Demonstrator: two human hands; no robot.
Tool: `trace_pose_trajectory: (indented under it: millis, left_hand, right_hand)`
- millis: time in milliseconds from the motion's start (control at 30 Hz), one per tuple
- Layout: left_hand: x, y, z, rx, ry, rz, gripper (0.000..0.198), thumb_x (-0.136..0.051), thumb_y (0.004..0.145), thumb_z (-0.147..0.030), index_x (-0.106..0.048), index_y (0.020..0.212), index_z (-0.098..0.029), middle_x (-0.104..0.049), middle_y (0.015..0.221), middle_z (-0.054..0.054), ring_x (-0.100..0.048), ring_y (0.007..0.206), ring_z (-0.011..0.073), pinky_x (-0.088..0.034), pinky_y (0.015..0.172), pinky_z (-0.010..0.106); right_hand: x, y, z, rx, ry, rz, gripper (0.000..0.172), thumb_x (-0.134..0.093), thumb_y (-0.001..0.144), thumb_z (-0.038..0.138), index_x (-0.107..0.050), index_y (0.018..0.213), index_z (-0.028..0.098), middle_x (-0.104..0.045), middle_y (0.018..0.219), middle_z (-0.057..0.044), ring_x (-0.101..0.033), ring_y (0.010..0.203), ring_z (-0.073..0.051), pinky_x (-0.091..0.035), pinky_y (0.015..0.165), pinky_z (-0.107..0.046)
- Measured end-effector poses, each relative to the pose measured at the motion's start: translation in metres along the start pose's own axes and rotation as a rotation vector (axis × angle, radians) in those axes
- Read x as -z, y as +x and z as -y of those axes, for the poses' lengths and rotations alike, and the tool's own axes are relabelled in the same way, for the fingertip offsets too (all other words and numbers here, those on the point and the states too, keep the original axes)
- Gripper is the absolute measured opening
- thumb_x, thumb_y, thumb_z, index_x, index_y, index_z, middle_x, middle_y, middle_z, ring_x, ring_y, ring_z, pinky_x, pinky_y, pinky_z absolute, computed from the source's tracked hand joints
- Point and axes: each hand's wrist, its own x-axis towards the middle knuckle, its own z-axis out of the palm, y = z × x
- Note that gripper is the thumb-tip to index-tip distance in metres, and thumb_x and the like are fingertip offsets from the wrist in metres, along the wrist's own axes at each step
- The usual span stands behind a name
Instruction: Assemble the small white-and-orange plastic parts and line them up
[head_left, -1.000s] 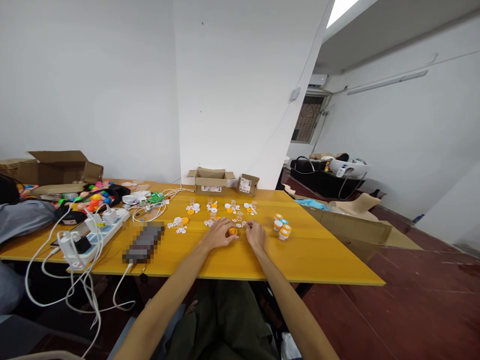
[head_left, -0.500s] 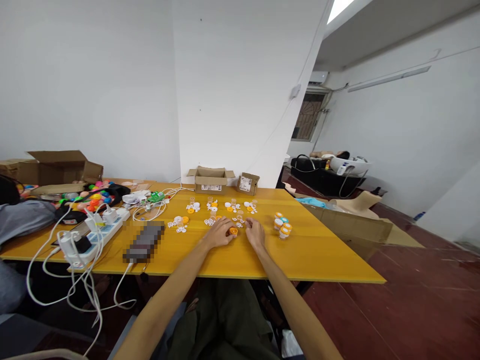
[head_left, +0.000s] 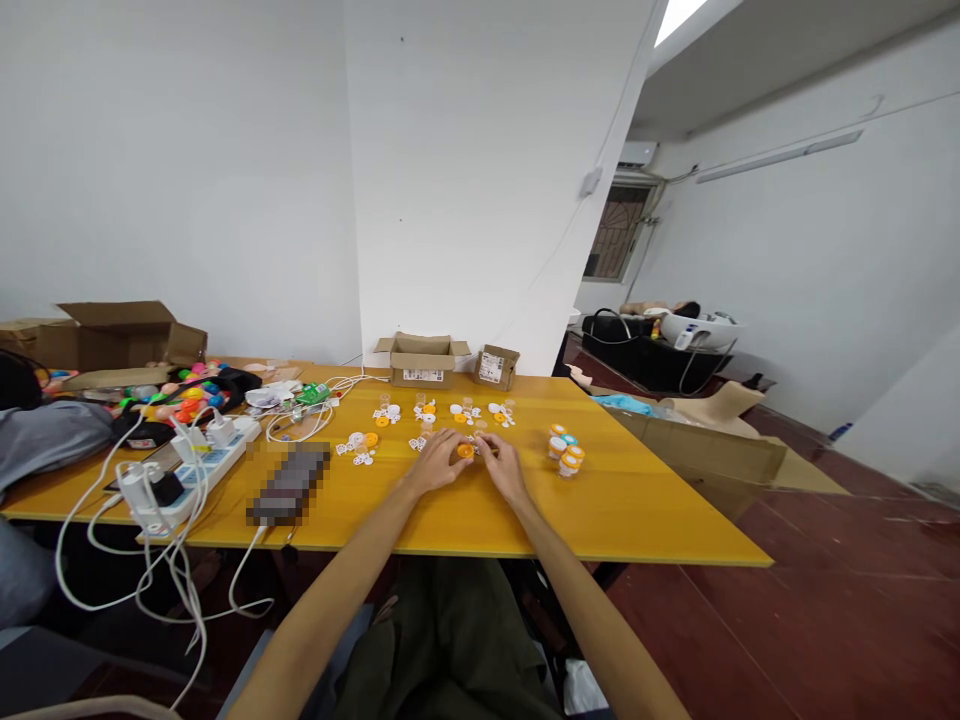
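Note:
My left hand (head_left: 435, 464) grips a round orange cap (head_left: 466, 452) between thumb and fingers, just above the table. Close beside it, my right hand (head_left: 504, 468) has its thumb and fingers together among small white gear-like discs; what is in that pinch is too small to make out. A clear plastic cup (head_left: 480, 427) stands just beyond the fingertips. Farther out lie groups of parts, among them white discs (head_left: 364, 459), an orange ring (head_left: 371, 439) and clear cups (head_left: 509, 406). To the right, several white jars with orange or teal lids (head_left: 566, 452) stand bunched together.
Two cardboard boxes (head_left: 422, 362) stand at the table's back edge. On the left are a blurred dark device (head_left: 291, 484), a white power strip (head_left: 199, 480) with tangled cables, and a pile of colourful toys (head_left: 187, 400). A large carton (head_left: 697, 450) stands beyond the right edge.
My right hand has moved left and slightly forward, closing its fingers near the white discs. My left hand has shifted slightly forward with the orange cap.

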Motion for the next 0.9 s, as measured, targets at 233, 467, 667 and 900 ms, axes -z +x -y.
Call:
trace_pose_trajectory:
  millis: [233,467,667,900]
  left_hand:
    - [0.003,0.001,-0.002,0.003,-0.090,-0.062,0.021,-0.064,0.090,-0.031,-0.068,0.109,-0.026,-0.069,0.106,0.006,-0.061,0.102,0.0237,-0.049,0.096,0.039]
    - [0.001,0.002,0.001,0.014,-0.152,-0.076,0.022,-0.066,0.086,-0.026,-0.068,0.108,-0.024,-0.069,0.106,0.005,-0.062,0.099,0.0218,-0.050,0.095,0.037]
    - [0.000,0.003,0.001,0.065,-0.218,-0.049,0.025,-0.065,0.085,-0.025,-0.068,0.110,-0.024,-0.069,0.106,0.004,-0.062,0.096,0.0201,-0.051,0.092,0.035]
    - [0.003,0.004,-0.004,0.091,-0.266,-0.047,0.023,-0.067,0.082,-0.025,-0.068,0.105,-0.023,-0.071,0.101,0.003,-0.064,0.092,0.0192,-0.052,0.083,0.031]
  right_hand:
    - [-0.001,-0.002,0.009,0.004,0.219,0.169,0.043,-0.061,0.081,0.063,-0.071,0.086,0.022,-0.074,0.083,-0.004,-0.067,0.075,-0.020,-0.056,0.074,-0.033]
    - [0.002,0.000,0.004,-0.191,0.420,0.273,0.050,-0.073,0.070,0.066,-0.069,0.090,0.021,-0.072,0.076,-0.004,-0.067,0.064,-0.018,-0.056,0.057,-0.030]
    - [0.005,0.001,-0.001,-0.311,0.593,0.278,0.051,-0.085,0.060,0.060,-0.068,0.087,0.021,-0.073,0.084,-0.004,-0.071,0.074,-0.019,-0.063,0.072,-0.037]
    - [0.007,0.002,-0.001,-0.368,0.664,0.299,0.042,-0.088,0.061,0.048,-0.066,0.086,0.023,-0.069,0.084,-0.001,-0.069,0.071,-0.015,-0.064,0.073,-0.034]
